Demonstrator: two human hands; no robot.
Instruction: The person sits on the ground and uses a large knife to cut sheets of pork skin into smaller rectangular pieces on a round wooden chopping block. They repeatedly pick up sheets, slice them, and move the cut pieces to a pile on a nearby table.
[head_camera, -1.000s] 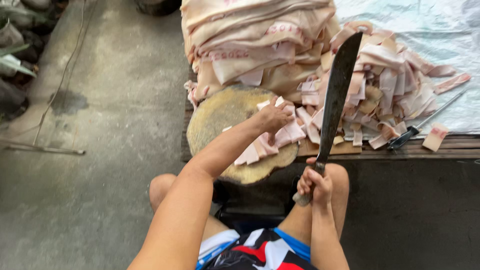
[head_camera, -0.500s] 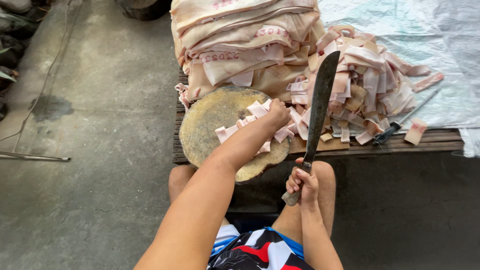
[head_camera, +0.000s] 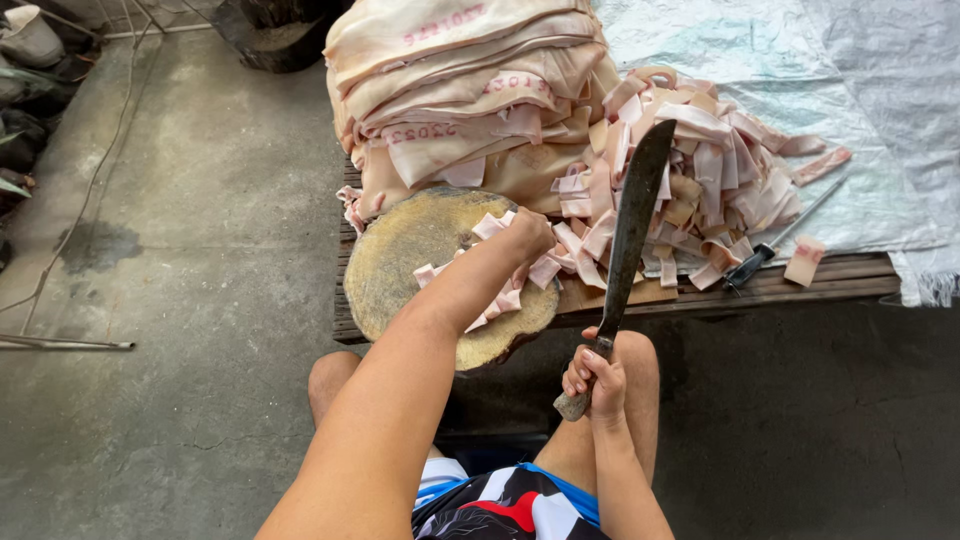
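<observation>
My right hand (head_camera: 594, 380) grips the handle of a long dark machete (head_camera: 632, 228), held upright with its blade tip over the cut strips. My left hand (head_camera: 528, 235) reaches across a round wooden chopping block (head_camera: 410, 255) and presses on pale pink strips (head_camera: 520, 285) lying at the block's right edge. Whether its fingers clasp a strip is hidden. Behind the block rises a tall stack of large pale slabs (head_camera: 470, 95). To the right lies a heap of cut strips (head_camera: 710, 180).
A low wooden platform (head_camera: 830, 280) carries the block and strips. A sharpening steel with a black handle (head_camera: 770, 245) lies on it beside one loose piece (head_camera: 805, 260). A plastic sheet (head_camera: 850, 110) covers the right side. Concrete floor (head_camera: 180, 300) spreads left. My knees are below.
The view has shifted slightly. My left hand stays on the strips at the block's edge, and the machete remains upright in my right hand.
</observation>
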